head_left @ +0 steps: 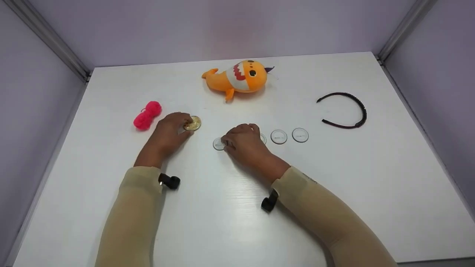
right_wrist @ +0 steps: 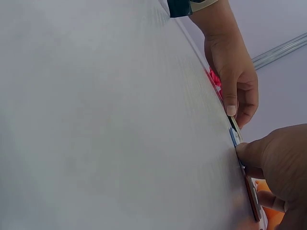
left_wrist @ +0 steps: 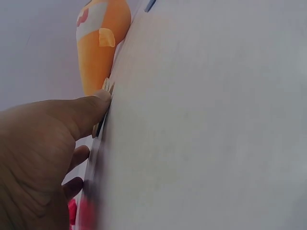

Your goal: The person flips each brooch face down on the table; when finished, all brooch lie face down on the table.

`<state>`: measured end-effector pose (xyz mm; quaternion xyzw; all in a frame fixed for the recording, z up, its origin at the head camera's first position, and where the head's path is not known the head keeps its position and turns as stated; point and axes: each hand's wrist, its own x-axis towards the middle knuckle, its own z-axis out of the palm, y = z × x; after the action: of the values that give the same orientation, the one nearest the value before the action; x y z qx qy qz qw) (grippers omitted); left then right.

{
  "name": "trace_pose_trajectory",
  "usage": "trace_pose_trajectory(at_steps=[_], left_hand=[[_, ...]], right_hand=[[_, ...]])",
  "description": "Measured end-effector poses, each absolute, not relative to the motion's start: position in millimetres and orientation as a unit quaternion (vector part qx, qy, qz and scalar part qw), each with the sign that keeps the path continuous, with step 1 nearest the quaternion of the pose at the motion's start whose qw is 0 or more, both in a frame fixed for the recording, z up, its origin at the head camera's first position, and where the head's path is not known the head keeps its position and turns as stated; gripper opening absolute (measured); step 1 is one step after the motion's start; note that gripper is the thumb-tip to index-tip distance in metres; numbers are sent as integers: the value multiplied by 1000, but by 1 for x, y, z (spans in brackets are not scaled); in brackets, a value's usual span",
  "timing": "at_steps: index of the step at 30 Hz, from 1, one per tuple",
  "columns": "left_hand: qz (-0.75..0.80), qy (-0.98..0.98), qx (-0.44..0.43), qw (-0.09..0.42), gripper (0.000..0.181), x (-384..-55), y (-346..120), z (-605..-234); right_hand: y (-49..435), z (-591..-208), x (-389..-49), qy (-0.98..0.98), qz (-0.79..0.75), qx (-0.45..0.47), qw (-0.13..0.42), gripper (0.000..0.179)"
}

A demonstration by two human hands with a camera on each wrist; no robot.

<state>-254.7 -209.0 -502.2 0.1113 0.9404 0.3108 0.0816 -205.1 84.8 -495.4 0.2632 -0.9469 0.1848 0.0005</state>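
My left hand (head_left: 170,132) pinches a gold, coin-like disc (head_left: 195,123) at its edge, thumb on the near side. In the left wrist view the disc's thin rim (left_wrist: 99,129) shows by the thumb, low over the table. My right hand (head_left: 245,145) holds a round silvery badge (head_left: 218,144) by its right edge, at the left end of a row. It resembles the back of a pin badge, with a dark rim and a small mark in the middle. Beside it, another badge (head_left: 263,138) is mostly hidden behind this hand.
Two more round badges, a nearer one (head_left: 278,142) and a farther one (head_left: 300,141), lie to the right. An orange shark plush (head_left: 219,81) lies at the back. A pink yarn bundle (head_left: 143,121) is at left, a black headband (head_left: 363,107) at right. Walls enclose the white table (head_left: 207,218).
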Motion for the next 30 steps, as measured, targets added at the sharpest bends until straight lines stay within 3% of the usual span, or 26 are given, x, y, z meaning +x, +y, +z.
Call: trace_pose_trajectory(at_steps=[9,18,30], left_hand=[[240,958,155,25,32,-254,-202,-499],[244,956,162,19,21,-254,-200,-501],[243,960,132,38,36,-249,-196,-498]], right_hand=[[85,-496,-205,-946,181,268,11,25],[85,-496,-204,-948,176,267,0,27],[85,-496,-205,-948,174,266,2,26]])
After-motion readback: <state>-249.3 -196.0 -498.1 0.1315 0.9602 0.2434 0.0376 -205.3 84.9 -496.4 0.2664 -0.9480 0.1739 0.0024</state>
